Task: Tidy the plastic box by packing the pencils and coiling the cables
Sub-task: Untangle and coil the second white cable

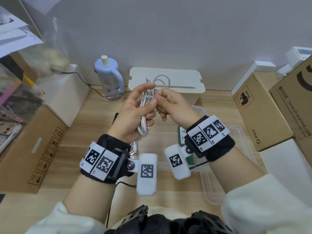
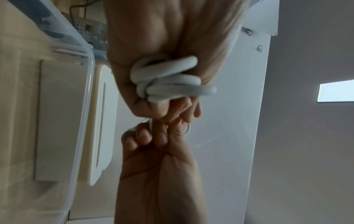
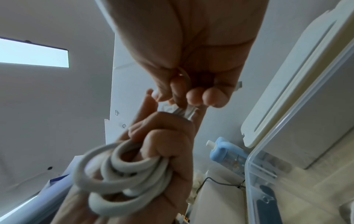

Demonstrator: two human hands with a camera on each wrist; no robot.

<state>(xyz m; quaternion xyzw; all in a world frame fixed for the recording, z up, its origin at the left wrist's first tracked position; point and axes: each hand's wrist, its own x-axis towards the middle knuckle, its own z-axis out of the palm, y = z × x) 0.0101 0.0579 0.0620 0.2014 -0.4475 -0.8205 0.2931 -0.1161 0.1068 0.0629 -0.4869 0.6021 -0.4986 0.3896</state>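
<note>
Above the plastic box (image 1: 243, 137), left hand (image 1: 133, 115) gripped the coiled cable (image 1: 146, 107); right hand (image 1: 173, 105) pinched its loose end

Head view: even, soft indoor light, moderately bright, no hard shadows on the counter (image 1: 94, 119). Strong wide-angle bending at the edges; boxes left and right of the cable (image 1: 146, 105) lean outward. Clear bag far left of the cable is smeared and soft. Wrist views are dimmer and greyer, hands backlit. A bright rectangular light panel (image 3: 34, 53) glows on the ceiling left of the cable in the right wrist view, slightly blown out. Cable loops close to both wrist lenses are soft, with motion blur.
</note>
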